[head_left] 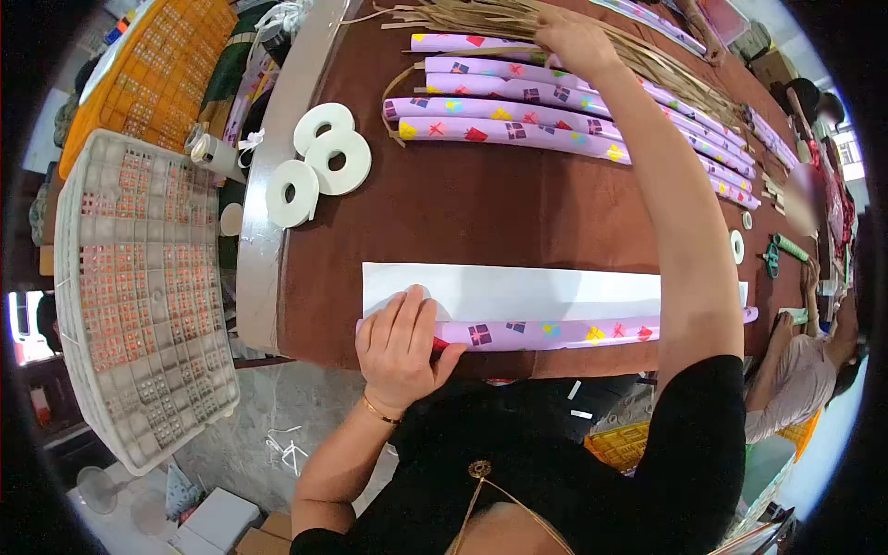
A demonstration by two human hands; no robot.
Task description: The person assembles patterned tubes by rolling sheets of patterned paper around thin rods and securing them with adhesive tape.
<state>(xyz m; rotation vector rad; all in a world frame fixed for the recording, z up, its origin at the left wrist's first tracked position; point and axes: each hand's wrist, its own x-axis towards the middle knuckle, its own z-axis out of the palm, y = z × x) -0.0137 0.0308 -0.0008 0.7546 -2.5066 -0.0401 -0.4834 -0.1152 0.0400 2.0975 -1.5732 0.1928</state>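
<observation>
At the brown cloth-covered surface's (481,213) near edge: paper roll pinned one end only.
Your left hand (398,347) presses the purple patterned paper roll (546,334), fingers open, flat; loose right end could unroll or skew. Right hand (578,46) at long flat brown strips (462,14), grip can't tell; snagging could shift neighbouring purple rolls (509,132).

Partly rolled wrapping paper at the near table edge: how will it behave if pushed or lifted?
The roll is slim and round, so it will probably roll easily or unwind. The white sheet behind it lies thin and flat, so likely floppy and light. Long for its thickness, the roll may sag if lifted by one end.
</observation>
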